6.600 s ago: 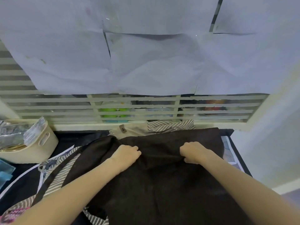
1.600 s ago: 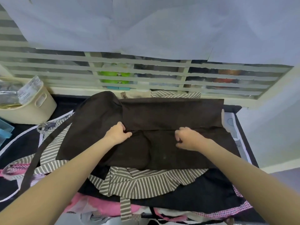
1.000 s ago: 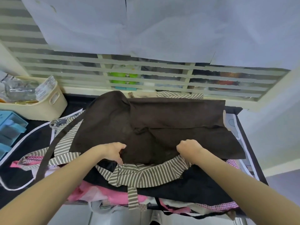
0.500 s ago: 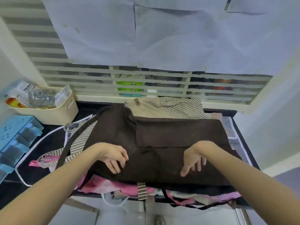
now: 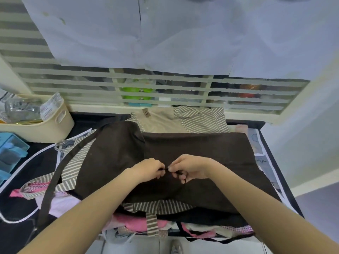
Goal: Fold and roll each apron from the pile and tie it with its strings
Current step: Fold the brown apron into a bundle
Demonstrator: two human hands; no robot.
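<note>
**Brown apron pinched at mid-fold**

Nearest the brown apron [image 5: 183, 154], a striped apron [image 5: 156, 206] is seen under its near edge. At its middle, a small dark fold or string is pinched by the left hand [image 5: 148, 169] and the right hand [image 5: 190, 168], fingertips nearly touching. The cloth is judged soft, light and limp, best taken at edges. Beyond it, a beige apron [image 5: 156, 121] is laid.

A slatted window [image 5: 165, 88] is seen behind the black table [image 5: 271, 162], its upper part covered by pale paper sheets [image 5: 183, 33]. A pale wall [image 5: 311, 134] is seen right of the table.
</note>
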